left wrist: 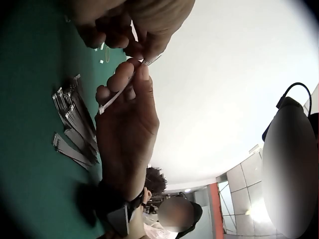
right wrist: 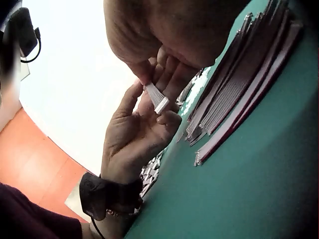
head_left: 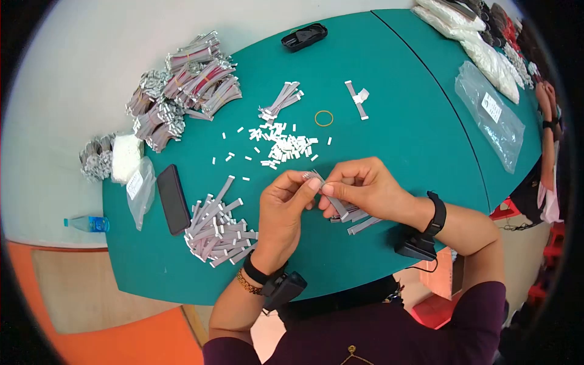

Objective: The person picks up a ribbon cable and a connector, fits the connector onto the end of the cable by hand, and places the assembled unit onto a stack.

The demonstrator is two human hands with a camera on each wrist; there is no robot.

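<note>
A grey ribbon cable (head_left: 336, 205) is held between the two hands near the front of the table. My left hand (head_left: 281, 210) pinches its upper end between thumb and fingers. Thumb and fingers of my right hand (head_left: 372, 190) grip the cable close beside. In the left wrist view a white connector (left wrist: 101, 109) ends the cable below the right fingers; separate thin wires (left wrist: 152, 60) show at the fingertips. The right wrist view shows a white connector (right wrist: 161, 105) over the left palm. More ribbon cables (head_left: 365, 225) lie beneath the right hand.
Loose white connectors (head_left: 289, 147) are scattered beyond the hands, near a small cable pile (head_left: 283, 100) and a rubber band (head_left: 323, 118). Another cable pile (head_left: 218, 234) and a phone (head_left: 173, 199) lie left. Bundled cables (head_left: 204, 79) stand at the back left; a plastic bag (head_left: 496, 125) lies right.
</note>
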